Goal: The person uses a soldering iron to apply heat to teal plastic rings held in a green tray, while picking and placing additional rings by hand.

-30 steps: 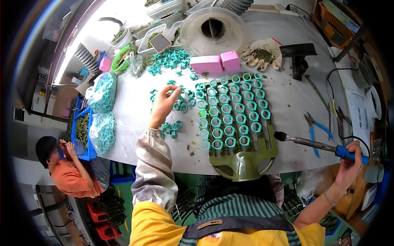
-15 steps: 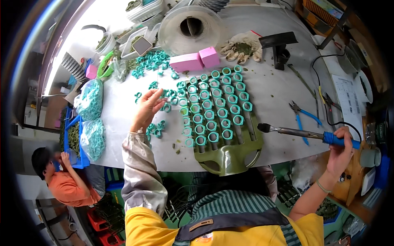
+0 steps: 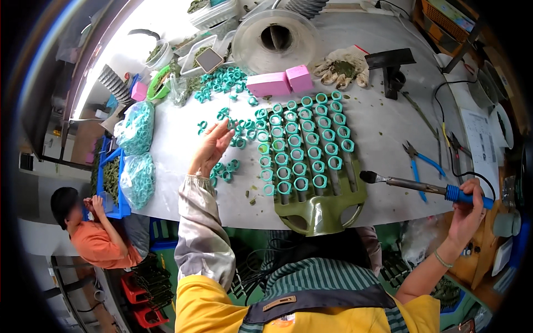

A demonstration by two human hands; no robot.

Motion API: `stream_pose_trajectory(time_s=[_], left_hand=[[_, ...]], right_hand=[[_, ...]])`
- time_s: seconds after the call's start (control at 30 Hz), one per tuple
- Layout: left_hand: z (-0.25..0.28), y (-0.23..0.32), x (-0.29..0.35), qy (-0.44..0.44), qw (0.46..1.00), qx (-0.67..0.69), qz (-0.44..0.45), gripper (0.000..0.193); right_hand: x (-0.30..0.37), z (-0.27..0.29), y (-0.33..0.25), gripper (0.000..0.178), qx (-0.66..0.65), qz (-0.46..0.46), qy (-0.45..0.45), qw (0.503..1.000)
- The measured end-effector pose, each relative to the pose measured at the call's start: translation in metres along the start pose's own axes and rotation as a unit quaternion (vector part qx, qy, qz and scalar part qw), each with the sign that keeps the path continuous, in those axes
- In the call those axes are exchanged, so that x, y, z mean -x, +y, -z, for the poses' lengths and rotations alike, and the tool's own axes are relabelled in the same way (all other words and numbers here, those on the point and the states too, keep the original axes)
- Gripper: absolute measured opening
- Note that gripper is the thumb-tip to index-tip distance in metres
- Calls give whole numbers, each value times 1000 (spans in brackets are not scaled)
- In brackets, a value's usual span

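My left hand [image 3: 210,149] reaches over the loose teal plastic rings [image 3: 237,133] left of the rack. Its fingers are drawn together near the rings; whatever may be between them is too small to make out. My right hand [image 3: 465,213] is wrapped around the blue handle of a soldering iron [image 3: 416,185], whose dark, broad tip points left and hovers right of the rack. An olive-green slotted rack [image 3: 320,213] lies between my hands. Columns of teal rings [image 3: 300,169] stand on its bars, most with their openings facing up.
Pink blocks [image 3: 272,85], a stained glove [image 3: 344,67] and a black stand [image 3: 391,66] lie beyond the rack. Blue-handled pliers [image 3: 419,166] and a power cord [image 3: 436,102] are on the right. Bags of teal rings [image 3: 137,180] sit left; another person [image 3: 100,238] sits beyond them.
The whole view has shifted, so the table things appear slightly farther right. My left hand stays by the loose rings with little change, and my right hand still holds the iron.
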State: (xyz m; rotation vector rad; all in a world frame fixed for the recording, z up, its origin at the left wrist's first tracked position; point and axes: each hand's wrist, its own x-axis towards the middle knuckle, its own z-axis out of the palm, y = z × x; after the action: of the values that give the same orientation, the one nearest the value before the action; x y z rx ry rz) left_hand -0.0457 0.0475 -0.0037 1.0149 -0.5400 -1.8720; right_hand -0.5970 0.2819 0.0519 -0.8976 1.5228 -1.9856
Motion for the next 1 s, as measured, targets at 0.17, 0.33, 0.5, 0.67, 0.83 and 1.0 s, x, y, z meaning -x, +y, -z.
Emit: stream_pose_trajectory(time_s=[0.17, 0.33, 0.5, 0.67, 0.83, 1.0], left_hand=[[-106, -28, 45, -5, 937, -323, -134, 21], [-184, -87, 73, -150, 814, -524, -200, 28], [-203, -133, 47, -194, 681, -604, -366, 30], [-208, -154, 32, -186, 651, -630, -380, 29], [-206, -156, 29, -186, 632, -644, -389, 29], [-205, -157, 29, -199, 627, -636, -403, 30]], right_hand=[[1, 1, 4, 25, -5, 4, -6, 1000], [1, -7, 4, 23, -20, 6, -1, 1000], [1, -22, 9, 22, -34, 10, -43, 998], [0, -30, 25, 20, -57, 9, -86, 995], [2, -44, 29, 19, -76, -3, -100, 992], [0, -16, 15, 22, -7, -4, -43, 999]])
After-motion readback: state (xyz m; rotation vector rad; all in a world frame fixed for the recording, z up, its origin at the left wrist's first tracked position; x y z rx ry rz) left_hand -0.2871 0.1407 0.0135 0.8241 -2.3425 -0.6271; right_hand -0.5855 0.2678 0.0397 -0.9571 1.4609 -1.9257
